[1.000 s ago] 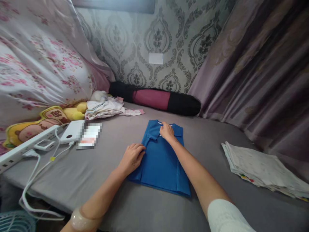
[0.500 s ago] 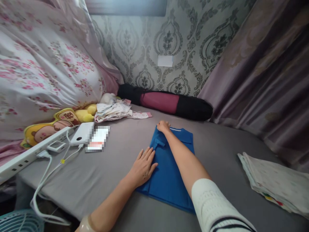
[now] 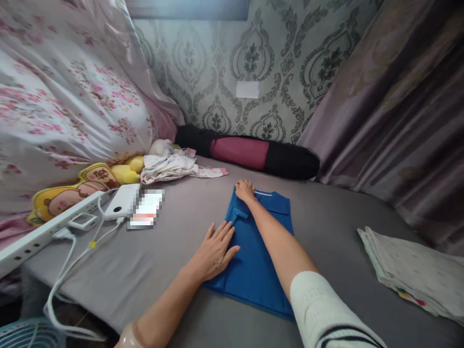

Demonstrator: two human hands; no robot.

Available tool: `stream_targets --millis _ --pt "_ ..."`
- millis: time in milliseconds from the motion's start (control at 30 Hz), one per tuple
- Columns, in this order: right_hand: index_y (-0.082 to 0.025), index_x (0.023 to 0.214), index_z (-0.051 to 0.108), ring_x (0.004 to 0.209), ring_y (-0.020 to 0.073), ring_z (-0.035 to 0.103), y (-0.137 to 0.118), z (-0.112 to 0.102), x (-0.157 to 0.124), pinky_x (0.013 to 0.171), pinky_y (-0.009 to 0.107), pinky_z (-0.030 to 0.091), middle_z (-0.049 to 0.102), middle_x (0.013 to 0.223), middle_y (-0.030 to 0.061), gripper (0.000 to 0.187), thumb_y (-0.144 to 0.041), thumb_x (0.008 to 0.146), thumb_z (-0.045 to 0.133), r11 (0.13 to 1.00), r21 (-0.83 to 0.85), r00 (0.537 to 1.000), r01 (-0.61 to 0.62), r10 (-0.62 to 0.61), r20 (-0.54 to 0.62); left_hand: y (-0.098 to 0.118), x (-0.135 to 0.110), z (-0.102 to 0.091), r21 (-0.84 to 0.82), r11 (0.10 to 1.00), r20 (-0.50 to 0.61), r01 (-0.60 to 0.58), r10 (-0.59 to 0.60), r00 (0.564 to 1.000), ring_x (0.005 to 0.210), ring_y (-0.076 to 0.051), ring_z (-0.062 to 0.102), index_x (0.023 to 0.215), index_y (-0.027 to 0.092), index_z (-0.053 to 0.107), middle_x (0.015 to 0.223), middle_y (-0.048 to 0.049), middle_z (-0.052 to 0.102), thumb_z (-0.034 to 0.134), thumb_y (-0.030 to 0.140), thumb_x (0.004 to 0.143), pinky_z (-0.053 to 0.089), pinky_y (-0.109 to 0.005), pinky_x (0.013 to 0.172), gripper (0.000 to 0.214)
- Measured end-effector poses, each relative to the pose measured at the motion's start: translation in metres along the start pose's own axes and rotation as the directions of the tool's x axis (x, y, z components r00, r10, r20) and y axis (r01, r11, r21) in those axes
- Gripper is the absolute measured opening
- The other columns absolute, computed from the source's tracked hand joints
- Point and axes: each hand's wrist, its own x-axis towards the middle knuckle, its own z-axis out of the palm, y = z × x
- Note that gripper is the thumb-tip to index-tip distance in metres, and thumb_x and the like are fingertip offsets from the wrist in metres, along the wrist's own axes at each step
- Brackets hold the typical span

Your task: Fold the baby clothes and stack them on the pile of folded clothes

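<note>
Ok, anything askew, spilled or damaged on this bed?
Nothing spilled or damaged. The blue shirt under the left hand and right hand lies neatly folded. Only the clothes heap beside the yellow toy is rumpled, unlike the tidy stack at right.

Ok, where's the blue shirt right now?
Head view, centre: the blue shirt lies on the grey sheet, left hand flat on its left edge, right hand at its far-left corner.

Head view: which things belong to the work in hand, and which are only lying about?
In hand: blue shirt, left hand flat on it, right hand at its collar end.
Lying about: folded cloth stack, power strip, power bank, small clothes pile, rolled bag.
</note>
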Motion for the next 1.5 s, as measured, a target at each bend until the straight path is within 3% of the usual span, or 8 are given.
stream_targets --millis 300,567,733,800,900,1067,1300,1500 --pt "-0.005 0.148 0.027 0.144 0.0262 0.007 -0.018 0.015 -0.041 0.114 0.049 0.003 0.018 0.157 0.0128 0.063 -0.042 0.097 0.020 0.997 0.008 0.991 0.078 -0.078 0.104 0.001 -0.001 0.003 0.047 0.998 -0.075 0.034 -0.030 0.997 0.139 -0.026 0.032 0.138 0.017 0.045 0.145 -0.0110 0.044 0.025 0.049 0.098 0.024 -0.052 0.114 0.055" --pt "-0.005 0.149 0.023 0.144 0.0261 0.008 -0.015 0.027 -0.044 0.115 0.049 0.001 0.016 0.157 0.0131 0.065 -0.043 0.095 0.022 0.997 -0.015 0.992 0.074 -0.072 0.104 0.001 -0.005 0.011 0.057 0.998 0.033 -0.010 0.008 0.999 0.141 -0.028 0.028 0.143 0.013 0.037 0.150 -0.0155 0.036 0.023 0.054 0.096 0.021 -0.053 0.114 0.064" --pt "-0.006 0.149 0.024 0.145 0.0257 0.008 -0.013 0.019 -0.042 0.115 0.049 0.002 0.015 0.157 0.0127 0.064 -0.043 0.096 0.024 0.998 0.023 0.987 0.064 -0.067 0.144 -0.002 -0.002 0.004 -0.083 0.994 -0.017 0.070 -0.072 0.997 0.139 -0.025 0.033 0.138 0.018 0.044 0.146 -0.0116 0.043 0.024 0.051 0.097 0.023 -0.052 0.114 0.056" --pt "-0.007 0.149 0.024 0.145 0.0250 0.007 -0.015 0.012 -0.046 0.115 0.049 0.002 0.014 0.157 0.0128 0.063 -0.042 0.096 0.023 0.997 0.045 0.984 0.063 -0.069 0.164 -0.009 0.001 0.000 -0.176 0.972 -0.134 0.158 -0.183 0.974 0.136 -0.023 0.037 0.134 0.020 0.048 0.142 -0.0104 0.049 0.023 0.045 0.098 0.027 -0.050 0.113 0.050" --pt "-0.008 0.148 0.025 0.145 0.0238 0.005 -0.021 0.006 -0.064 0.115 0.049 -0.001 0.013 0.157 0.0130 0.061 -0.039 0.097 0.024 0.993 0.028 0.984 0.111 -0.114 0.134 -0.024 0.003 -0.005 -0.343 0.893 -0.301 0.291 -0.398 0.867 0.125 -0.022 0.050 0.124 0.018 0.054 0.129 -0.0119 0.059 0.027 0.037 0.097 0.038 -0.043 0.106 0.043" --pt "-0.003 0.147 0.027 0.145 0.0255 0.007 -0.034 0.016 -0.105 0.115 0.048 -0.001 0.017 0.156 0.0156 0.063 -0.041 0.097 0.023 0.983 0.014 0.968 0.185 -0.185 0.169 -0.046 0.001 -0.006 -0.474 0.775 -0.343 0.419 -0.600 0.722 0.114 -0.024 0.058 0.114 0.016 0.058 0.118 -0.0125 0.064 0.033 0.027 0.093 0.045 -0.041 0.099 0.035" --pt "0.000 0.144 0.033 0.143 0.0256 0.014 -0.034 0.027 -0.114 0.115 0.044 0.001 0.025 0.154 0.0166 0.063 -0.041 0.096 0.028 0.976 -0.019 0.975 0.215 -0.213 0.061 -0.055 0.001 0.002 -0.416 0.785 -0.349 0.459 -0.604 0.716 0.112 -0.025 0.059 0.112 0.013 0.058 0.115 -0.0145 0.065 0.035 0.019 0.089 0.044 -0.042 0.099 0.033" --pt "-0.004 0.146 0.030 0.144 0.0233 0.011 -0.040 0.010 -0.137 0.116 0.044 -0.002 0.022 0.155 0.0152 0.060 -0.038 0.098 0.026 0.958 0.001 0.956 0.288 -0.288 0.052 -0.062 0.002 0.009 -0.422 0.778 -0.331 0.466 -0.611 0.720 0.111 -0.025 0.059 0.109 0.014 0.059 0.114 -0.0137 0.066 0.036 0.016 0.086 0.044 -0.043 0.099 0.033"
